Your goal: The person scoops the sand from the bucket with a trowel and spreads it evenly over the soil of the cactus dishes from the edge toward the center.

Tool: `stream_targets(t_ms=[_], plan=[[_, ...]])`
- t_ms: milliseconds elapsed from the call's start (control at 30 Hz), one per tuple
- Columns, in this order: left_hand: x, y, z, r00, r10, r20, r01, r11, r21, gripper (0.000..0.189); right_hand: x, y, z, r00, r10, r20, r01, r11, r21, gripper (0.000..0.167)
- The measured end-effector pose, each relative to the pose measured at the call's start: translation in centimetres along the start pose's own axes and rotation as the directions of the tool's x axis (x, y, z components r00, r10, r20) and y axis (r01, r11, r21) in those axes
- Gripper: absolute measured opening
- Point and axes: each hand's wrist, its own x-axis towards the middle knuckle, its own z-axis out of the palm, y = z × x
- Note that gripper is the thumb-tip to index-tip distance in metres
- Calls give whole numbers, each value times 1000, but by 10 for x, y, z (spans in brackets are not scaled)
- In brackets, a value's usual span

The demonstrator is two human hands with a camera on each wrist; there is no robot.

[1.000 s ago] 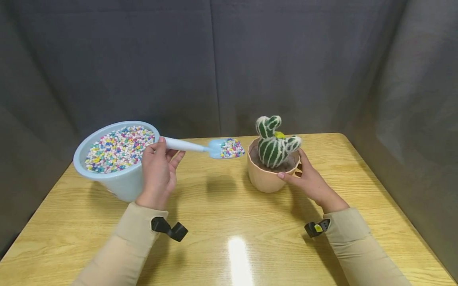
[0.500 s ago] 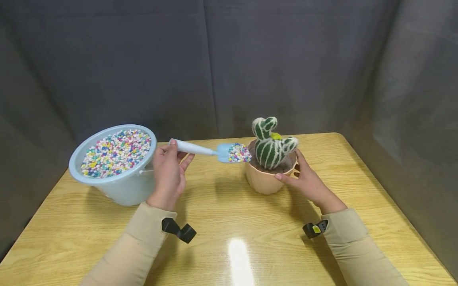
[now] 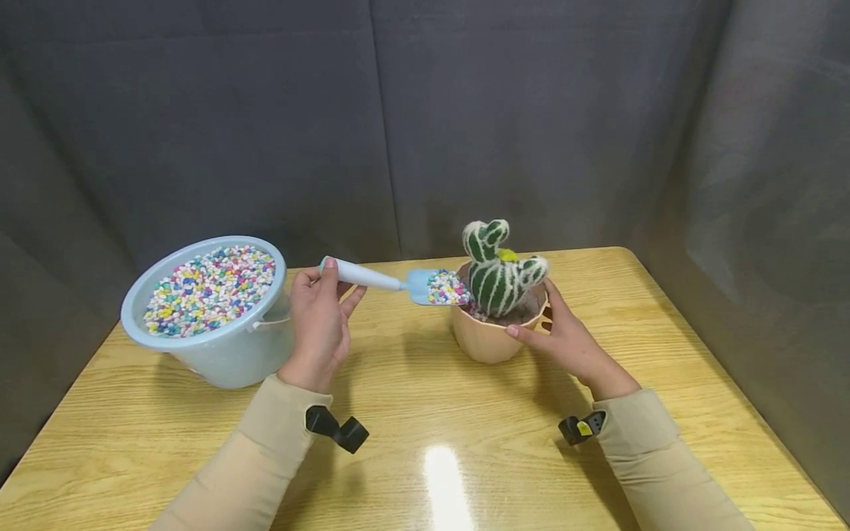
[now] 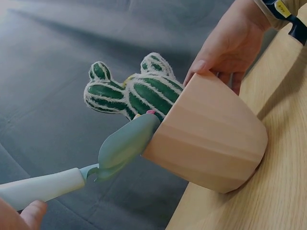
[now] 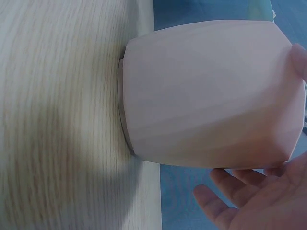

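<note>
In the head view, my left hand holds a light-blue trowel by its handle. The blade carries small multicoloured pebbles, and its tip reaches over the left rim of a peach flowerpot. A green knitted cactus with white stripes and a yellow flower stands in grey filling in the pot. My right hand grips the pot at its right side, thumb at the front rim. In the left wrist view the trowel is at the pot's rim. The right wrist view shows the pot's side standing on the table.
A light-blue bucket full of multicoloured pebbles stands on the left of the wooden table, its white handle hanging at the side. Dark grey cloth hangs behind and on both sides.
My left hand has moved right with the trowel, bringing the blade from beside the pot to over its rim. A few pebbles now lie inside the pot. The right hand keeps its grip.
</note>
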Motion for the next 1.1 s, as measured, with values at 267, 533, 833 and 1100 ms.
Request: stream_targets(t_ms=[267,533,833,1100], plan=[[-2,1,1,1000,5,8,-5,1000,24,14,-4,-4,6,999,8,-36,-6,998,62,112],[-3,0,2,999,32,34,-34,998,50,13,-5,-26,25,972,87,-217,-84,996,21,123],[-7,-1,3,997,47,54,-51,996,68,11,-1,-28,42,943,42,-329,-55,998,-32,130],[-8,2,3,997,52,54,-56,995,81,11,4,-25,34,949,0,-314,-40,992,-123,130]])
